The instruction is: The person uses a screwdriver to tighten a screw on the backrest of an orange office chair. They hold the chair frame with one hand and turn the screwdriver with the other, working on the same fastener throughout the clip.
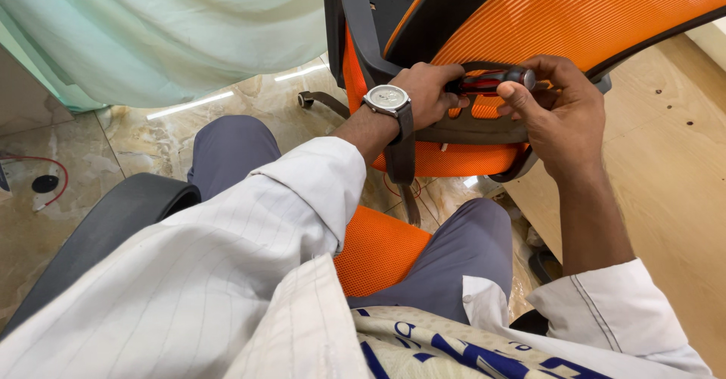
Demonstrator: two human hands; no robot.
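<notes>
- You sit over a glossy beige marble-pattern tile floor (151, 133); a pale wooden surface (665, 159) fills the right side, and a pale green curtain (151, 31) hangs at upper left.
- An orange mesh office-chair backrest with a black frame (575, 8) is tilted in front of you, above your knees.
- Your left hand (431, 91), with a silver-faced wristwatch (387, 99) on the wrist, is closed around the black frame bar at the backrest's lower edge.
- Your right hand (548, 107) is closed on a red-and-black handled tool (495, 82), thumb and fingers pinching its handle. The tool lies level against the frame, between both hands; its tip is hidden.
- The hands are near each other, almost touching at the tool.
- An orange mesh seat cushion (378, 250) sits between your legs; a black armrest (113, 220) lies at lower left.
- The floor to the left carries a red cable (53, 169).
</notes>
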